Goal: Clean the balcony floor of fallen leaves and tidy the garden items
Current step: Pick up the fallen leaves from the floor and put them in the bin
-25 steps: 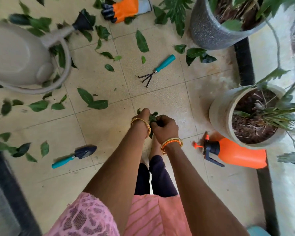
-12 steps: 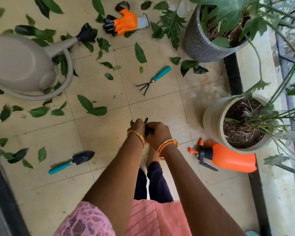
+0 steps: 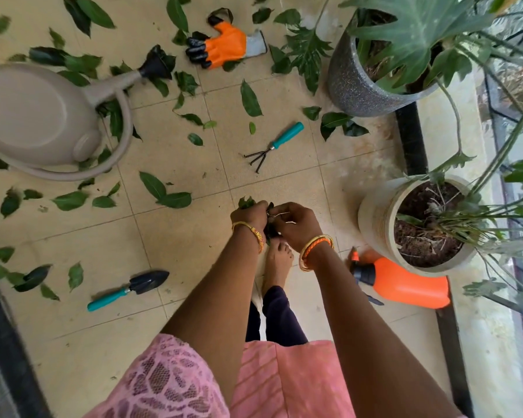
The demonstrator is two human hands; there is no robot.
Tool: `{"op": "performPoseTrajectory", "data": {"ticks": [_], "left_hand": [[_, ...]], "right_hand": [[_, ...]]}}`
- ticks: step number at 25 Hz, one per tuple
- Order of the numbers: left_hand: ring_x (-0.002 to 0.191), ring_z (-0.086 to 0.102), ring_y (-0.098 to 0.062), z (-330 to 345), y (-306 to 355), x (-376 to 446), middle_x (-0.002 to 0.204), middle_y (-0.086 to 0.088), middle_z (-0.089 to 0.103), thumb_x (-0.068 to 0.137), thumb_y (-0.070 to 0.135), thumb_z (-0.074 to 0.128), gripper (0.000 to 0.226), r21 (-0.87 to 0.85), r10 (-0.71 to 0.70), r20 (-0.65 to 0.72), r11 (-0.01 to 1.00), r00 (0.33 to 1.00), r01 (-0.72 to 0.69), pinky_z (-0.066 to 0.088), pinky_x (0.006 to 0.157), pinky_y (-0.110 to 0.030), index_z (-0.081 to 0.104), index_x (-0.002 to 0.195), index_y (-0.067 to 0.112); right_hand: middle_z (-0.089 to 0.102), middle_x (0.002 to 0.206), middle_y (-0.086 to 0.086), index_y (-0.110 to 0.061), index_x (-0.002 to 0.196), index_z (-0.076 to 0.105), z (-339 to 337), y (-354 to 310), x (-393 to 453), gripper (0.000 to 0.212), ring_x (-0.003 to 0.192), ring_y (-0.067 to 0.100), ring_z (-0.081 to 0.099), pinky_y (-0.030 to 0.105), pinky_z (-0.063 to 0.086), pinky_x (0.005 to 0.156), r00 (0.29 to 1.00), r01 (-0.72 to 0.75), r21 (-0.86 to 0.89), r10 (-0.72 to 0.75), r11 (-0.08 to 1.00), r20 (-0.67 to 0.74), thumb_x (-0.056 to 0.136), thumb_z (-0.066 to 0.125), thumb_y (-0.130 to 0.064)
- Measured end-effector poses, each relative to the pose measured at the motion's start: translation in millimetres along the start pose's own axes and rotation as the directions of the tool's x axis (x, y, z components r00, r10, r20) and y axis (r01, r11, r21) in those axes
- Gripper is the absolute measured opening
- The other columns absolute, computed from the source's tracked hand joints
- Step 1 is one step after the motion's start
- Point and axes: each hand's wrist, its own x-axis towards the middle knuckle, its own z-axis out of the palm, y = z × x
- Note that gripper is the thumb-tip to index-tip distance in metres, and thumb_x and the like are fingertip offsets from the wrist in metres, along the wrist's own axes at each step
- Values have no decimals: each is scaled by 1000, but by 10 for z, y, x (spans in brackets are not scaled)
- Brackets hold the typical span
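Head view: the left hand (image 3: 248, 213) grips a bunch of leaves (image 3: 245, 203), fingers curled round it, touching the right hand (image 3: 296, 224), whose fingers pinch dark leaves between the two hands. More leaves (image 3: 166, 193) lie scattered on the floor (image 3: 175, 236) far and left, around the watering can (image 3: 40, 119).

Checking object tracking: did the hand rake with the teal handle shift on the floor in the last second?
No. The hand rake lies on the same tile, its handle pointing toward the speckled grey pot as before; only the camera moved.
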Motion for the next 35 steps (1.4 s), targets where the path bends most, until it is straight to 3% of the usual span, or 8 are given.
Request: {"op": "performPoseTrajectory", "data": {"ticks": [5, 12, 15, 17, 19, 23, 28, 35], "left_hand": [[67, 60, -22, 138, 229, 70, 78, -9, 60, 83, 9, 65, 14, -42, 54, -57, 998, 997, -56, 55, 65, -33, 53, 78, 7], [89, 67, -35, 389, 386, 395, 84, -16, 66, 85, 10, 61, 19, -130, 65, -181, 988, 981, -89, 55, 77, -44, 51, 69, 13], [98, 66, -36, 517, 555, 617, 97, -21, 68, 86, 11, 61, 7, -112, 59, -128, 991, 990, -74, 54, 81, -44, 58, 85, 5], [100, 65, -37, 606, 666, 900, 107, -22, 67, 84, 16, 63, 19, -58, 69, -99, 995, 993, -75, 54, 83, -45, 60, 99, 5], [81, 67, -32, 732, 743, 1237, 98, -18, 68, 83, 20, 64, 14, -8, 118, -63, 993, 991, -118, 57, 74, -43, 59, 92, 10], [55, 51, -20, 993, 789, 1883, 71, -7, 58, 82, 23, 66, 15, 13, 172, -10, 985, 985, -172, 39, 44, -21, 62, 89, 10], [58, 53, -22, 1148, 813, 2409, 72, -8, 58, 82, 21, 65, 16, 42, 223, 7, 974, 975, -223, 44, 55, -27, 56, 72, 14], [61, 51, -17, 1173, 844, 2322, 70, -4, 54, 85, 21, 64, 18, 91, 241, 57, 965, 969, -245, 42, 49, -24, 52, 72, 17]], "right_hand": [[63, 76, 12, -3, 84, 62, -147, -190, 89, 24, 68, 19, 64, 23, 57, 65, 985, -115, 421, 49, 900, 163, 79, 55, 20], [67, 78, 7, -19, 79, 57, -120, -369, 838, 23, 71, 20, 62, 38, 55, 75, 995, -46, -171, 60, 984, 78, 75, 74, -4], [64, 84, 7, -14, 80, 60, -202, -474, 1252, 18, 79, 18, 59, 37, 53, 78, 976, -94, 29, 86, 995, 201, 85, 56, 3], [64, 88, 8, -15, 76, 63, -341, -448, 1764, 21, 80, 18, 58, 36, 51, 82, 996, 25, 5, -25, 1000, -86, 85, 53, 0], [65, 100, 9, -14, 90, 68, -530, -340, 2356, 21, 92, 23, 59, 29, 45, 88, 928, 99, -447, -245, 889, -282, 79, 56, -1], [34, 145, 17, -16, 139, 42, -812, -111, 3405, 67, 131, 33, 35, 33, 31, 109, 917, 92, -864, -380, 495, -120, 77, 51, 8], [32, 147, 18, -18, 138, 44, -881, -64, 4181, 49, 128, 37, 40, 43, 36, 105, 847, 30, -965, -520, 261, -114, 92, 39, 0], [57, 116, 20, -2, 110, 65, -878, -41, 4112, 26, 106, 37, 56, 39, 46, 87, 751, 82, -888, -614, 453, -243, 90, 47, -2]]}}
